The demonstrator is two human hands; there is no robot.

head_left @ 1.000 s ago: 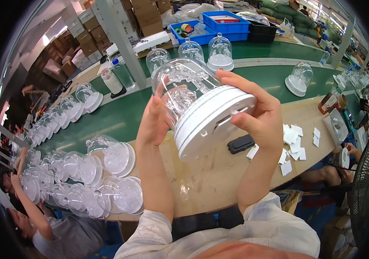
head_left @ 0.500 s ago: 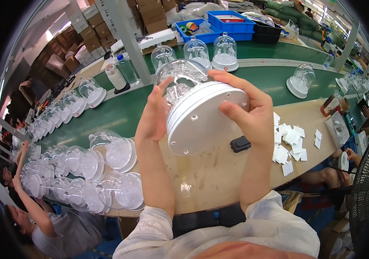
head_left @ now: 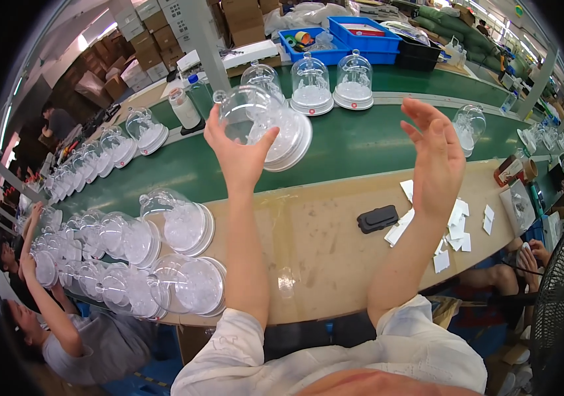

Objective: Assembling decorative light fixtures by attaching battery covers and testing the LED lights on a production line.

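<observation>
My left hand (head_left: 241, 153) grips a clear bell-shaped dome (head_left: 287, 140) with a knob on top and a round white base. The dome is tilted on its side above the green belt, knob toward the left, with a pale, frosted decoration inside. My thumb and fingers are wrapped round the clear part. Farther right, my right hand (head_left: 435, 152) is raised with fingers apart and nothing in it. Beneath its wrist lie several small white square pieces (head_left: 457, 221) on the tan tabletop (head_left: 321, 277).
More domes crowd the table at left (head_left: 186, 224). Others stand on the green belt (head_left: 203, 165), with upright domes (head_left: 353, 82) behind my hands. A black case (head_left: 377, 218) lies on the table. Blue bins (head_left: 364, 39) are at the back. A fan (head_left: 562, 290) stands right; co-workers sit both sides.
My right hand has let go of the dome and moved right. The left hand has turned the dome from showing its white underside to lying sideways.
</observation>
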